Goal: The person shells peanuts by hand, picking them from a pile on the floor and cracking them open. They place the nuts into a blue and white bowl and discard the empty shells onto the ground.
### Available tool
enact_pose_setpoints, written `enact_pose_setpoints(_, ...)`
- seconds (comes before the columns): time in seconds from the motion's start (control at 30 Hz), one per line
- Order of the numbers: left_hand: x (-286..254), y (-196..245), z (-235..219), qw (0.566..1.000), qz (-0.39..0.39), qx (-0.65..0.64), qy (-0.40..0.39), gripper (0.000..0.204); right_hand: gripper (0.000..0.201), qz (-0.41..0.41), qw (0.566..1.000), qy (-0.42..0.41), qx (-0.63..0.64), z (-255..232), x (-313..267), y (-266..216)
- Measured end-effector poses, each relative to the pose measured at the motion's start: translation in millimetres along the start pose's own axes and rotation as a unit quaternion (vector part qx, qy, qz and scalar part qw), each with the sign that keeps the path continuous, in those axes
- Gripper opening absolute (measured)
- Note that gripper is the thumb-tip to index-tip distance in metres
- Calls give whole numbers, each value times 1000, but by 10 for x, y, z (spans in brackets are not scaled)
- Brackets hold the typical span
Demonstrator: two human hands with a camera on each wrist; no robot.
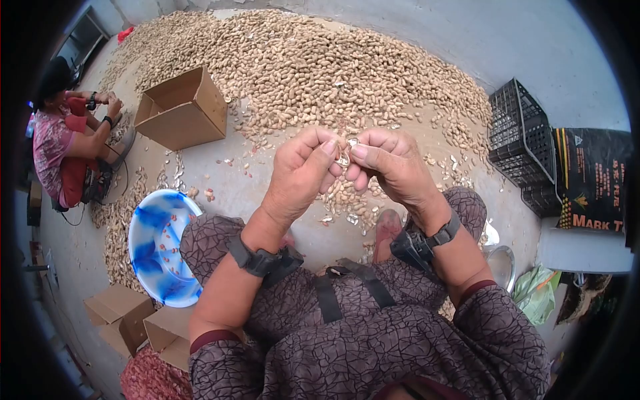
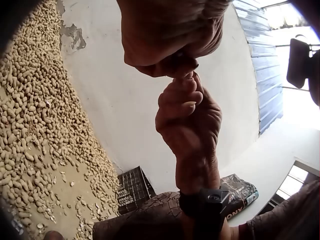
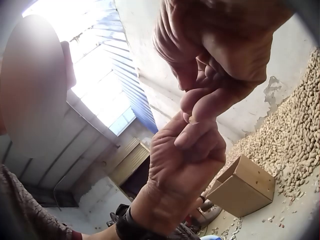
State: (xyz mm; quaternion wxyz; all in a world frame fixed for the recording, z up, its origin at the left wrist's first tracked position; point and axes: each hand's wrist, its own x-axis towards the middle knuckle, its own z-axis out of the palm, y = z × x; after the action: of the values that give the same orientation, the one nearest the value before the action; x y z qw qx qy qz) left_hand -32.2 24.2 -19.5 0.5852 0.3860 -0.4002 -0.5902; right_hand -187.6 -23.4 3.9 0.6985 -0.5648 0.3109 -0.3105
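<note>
Nearest, above the lap in the head view, the left hand [image 1: 300,170] and right hand [image 1: 397,167] meet. Each pinches the small peanut shell [image 1: 343,159] between thumb and forefinger, the fingers narrow and curled. The shell shows pale between the thumb tips; its long axis looks roughly 12 to 6 o'clock, but which end is which I cannot tell.

Taking the hands as the dial's centre, a blue-and-white basin [image 1: 134,233] with reddish kernels [image 1: 163,247] inside lies at 8 o'clock on the grey floor [image 1: 237,180], beside the knee. An open cardboard box [image 1: 193,127] stands between 9 and 10, black crates [image 1: 523,137] at 3, a dark printed bag [image 1: 593,180] just beyond them. The peanut heap [image 1: 300,67] spreads across 11 to 1, below the pale wall [image 1: 533,40]. Another person [image 1: 63,143] crouches farther off at 9.
</note>
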Motion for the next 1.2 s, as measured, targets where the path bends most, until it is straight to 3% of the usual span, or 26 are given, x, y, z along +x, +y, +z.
enact_pose_setpoints(0.1, 56, -97, -30, 1000, 7, -23, 12, 15, 19, 5, 998, 1, 58, 9, 45, 66)
enact_pose_setpoints(0.23, 94, -168, -26, 996, -17, -45, 76, 18, 19, 19, 998, 11, 56, 41, 80, 113)
enact_pose_setpoints(0.37, 83, -210, -23, 997, -15, -17, 76, 19, 18, 30, 998, 39, 45, 16, 126, 150)
enact_pose_setpoints(0.53, 47, -152, -21, 991, -97, -71, 60, 27, 16, 24, 998, 49, -11, 59, 110, 125)
enact_pose_setpoints(0.63, 54, -145, -36, 989, -102, -105, 34, 27, 16, 17, 996, 66, -56, 101, 83, 98)
enact_pose_setpoints(0.7, 51, -162, -57, 986, -108, -126, 15, 25, 16, -54, 983, 64, -161, 104, 73, 120)
enact_pose_setpoints(0.83, 58, -215, -91, 981, -134, -139, -22, 19, 16, -85, 976, 68, -191, 99, 72, 139)
enact_pose_setpoints(0.9, 53, -201, -54, 980, -134, -144, -15, 19, 17, -9, 989, 69, -131, 96, 66, 96)
enact_pose_setpoints(1.2, 22, -184, -44, 990, -108, -90, -30, 21, 20, 20, 1000, 13, 8, -41, 113, 202)
